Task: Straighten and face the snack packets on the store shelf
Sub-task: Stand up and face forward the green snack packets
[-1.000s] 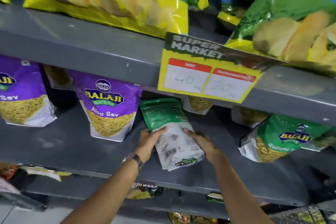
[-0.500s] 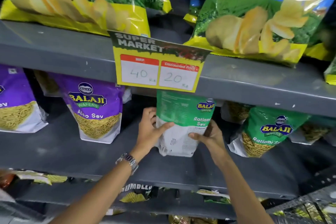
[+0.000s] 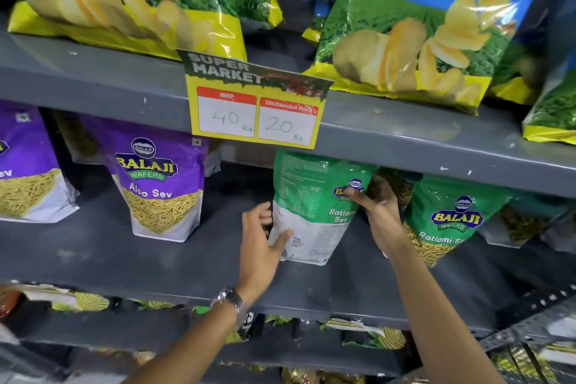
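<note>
A green and white Ratlami Sev packet [image 3: 314, 206] stands upright on the grey middle shelf [image 3: 156, 262], its printed back side toward me. My left hand [image 3: 260, 240] grips its lower left edge, thumb on the face. My right hand [image 3: 378, 212] holds its upper right edge, thumb over the logo. Just to the right stands a second green Ratlami Sev packet [image 3: 448, 218], front facing out. A purple Aloo Sev packet [image 3: 159, 187] stands upright to the left.
Another purple packet [image 3: 28, 171] sits at the far left. Large chip bags [image 3: 414, 28] fill the shelf above, with a yellow price card [image 3: 254, 103] hanging from its lip. More packets lie on the lower shelf [image 3: 367, 333]. Bare shelf lies between the purple and green packets.
The green packet went from lying tilted on the shelf to standing upright. My right hand slid from its lower edge up to its upper right side. The view shifted right.
</note>
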`<state>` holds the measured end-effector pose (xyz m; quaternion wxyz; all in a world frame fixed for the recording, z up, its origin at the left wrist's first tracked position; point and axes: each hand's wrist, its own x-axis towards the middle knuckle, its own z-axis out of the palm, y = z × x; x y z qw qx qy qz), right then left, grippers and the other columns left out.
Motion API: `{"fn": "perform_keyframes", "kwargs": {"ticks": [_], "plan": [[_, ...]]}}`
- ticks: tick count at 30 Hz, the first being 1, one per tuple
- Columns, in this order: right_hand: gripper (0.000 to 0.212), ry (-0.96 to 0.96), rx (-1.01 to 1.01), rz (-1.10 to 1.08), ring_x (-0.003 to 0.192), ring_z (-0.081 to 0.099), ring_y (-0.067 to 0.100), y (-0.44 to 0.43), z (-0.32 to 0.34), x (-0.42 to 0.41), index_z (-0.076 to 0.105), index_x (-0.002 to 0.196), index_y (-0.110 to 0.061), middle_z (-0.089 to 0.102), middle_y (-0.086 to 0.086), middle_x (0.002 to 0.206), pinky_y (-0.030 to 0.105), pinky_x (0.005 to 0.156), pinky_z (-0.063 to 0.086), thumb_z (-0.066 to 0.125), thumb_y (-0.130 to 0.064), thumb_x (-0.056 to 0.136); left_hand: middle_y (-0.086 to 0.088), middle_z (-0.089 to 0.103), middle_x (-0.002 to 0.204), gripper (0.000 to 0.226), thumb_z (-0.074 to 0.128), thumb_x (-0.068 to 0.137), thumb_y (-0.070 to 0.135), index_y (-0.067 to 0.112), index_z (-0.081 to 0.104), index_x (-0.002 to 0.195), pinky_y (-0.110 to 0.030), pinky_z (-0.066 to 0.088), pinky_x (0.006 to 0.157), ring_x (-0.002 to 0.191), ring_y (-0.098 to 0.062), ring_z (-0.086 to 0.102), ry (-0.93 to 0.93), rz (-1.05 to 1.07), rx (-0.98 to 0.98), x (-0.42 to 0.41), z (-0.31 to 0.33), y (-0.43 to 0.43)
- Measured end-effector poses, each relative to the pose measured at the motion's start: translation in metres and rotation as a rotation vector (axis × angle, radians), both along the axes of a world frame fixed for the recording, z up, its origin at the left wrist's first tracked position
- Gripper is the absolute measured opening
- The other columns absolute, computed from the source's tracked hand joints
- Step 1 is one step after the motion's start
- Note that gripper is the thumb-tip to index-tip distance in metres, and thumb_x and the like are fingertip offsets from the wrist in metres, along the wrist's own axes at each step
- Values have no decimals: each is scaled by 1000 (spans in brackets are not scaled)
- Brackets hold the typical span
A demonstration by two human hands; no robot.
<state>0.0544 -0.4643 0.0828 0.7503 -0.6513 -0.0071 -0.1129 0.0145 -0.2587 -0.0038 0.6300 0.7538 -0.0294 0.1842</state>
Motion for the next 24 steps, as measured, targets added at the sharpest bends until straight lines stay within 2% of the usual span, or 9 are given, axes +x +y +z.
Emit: {"fn": "perform_keyframes", "kwargs": {"ticks": [2,5,6,10,15,18,20,21,24], "plan": [[49,-10,-6,-41,94,69,22,2,0,-3,60,96,-18,72,5,100,37,85,51,84,-13,53,22,50,106,61,77,73,25,47,36,113,-28,53,80,96,2,55,30,-33,-12,-19,-6,-16],[46,-54,-90,-120,95,68,19,9,-1,-11,57,101,-15,70,6,103,33,85,54,81,-2,63,18,43,116,87,81,67,28,42,21,127,-17,44,90,110,-3,48,111,-180,70,-34,-10,-40],[48,-71,-140,-157,98,68,19,10,-1,-14,56,104,-15,69,7,105,30,87,54,81,-4,65,13,38,122,99,83,64,27,39,14,133,-16,39,94,117,-5,43,123,-198,86,-36,-11,-46],[67,-120,-282,-265,104,66,12,14,1,-29,51,119,-8,67,7,113,28,90,53,86,-12,62,-2,20,146,125,87,56,27,19,1,146,-39,30,114,140,-18,22,132,-244,91,-33,-4,-58],[61,-69,-291,-216,100,68,20,19,-1,-52,56,111,-16,70,6,108,44,86,56,87,-18,60,-4,13,153,131,90,50,36,12,4,147,-44,20,119,146,-19,6,100,-295,60,-19,0,-68],[52,-45,-305,-92,88,69,21,20,1,-63,53,97,-18,67,12,105,45,74,58,88,-18,58,2,34,145,123,90,45,43,21,19,143,-43,34,113,139,-20,31,115,-261,-19,-5,5,-74],[51,-46,-300,19,79,70,18,14,5,-67,53,95,-19,68,7,101,33,65,58,85,-22,55,-2,53,132,105,91,45,42,25,37,133,-47,47,100,123,-19,53,124,-231,-92,6,4,-75],[50,-46,-290,64,78,70,16,10,7,-67,54,96,-19,71,3,97,27,66,57,83,-22,56,-3,55,129,98,91,46,40,26,42,129,-41,49,98,119,-12,55,114,-213,-104,9,1,-74],[50,-56,-268,7,87,69,12,-6,4,-56,55,102,-15,73,1,96,21,71,55,81,-16,60,8,39,118,91,89,48,36,39,43,126,2,34,89,106,22,44,60,-142,-45,14,-10,-68]]}}
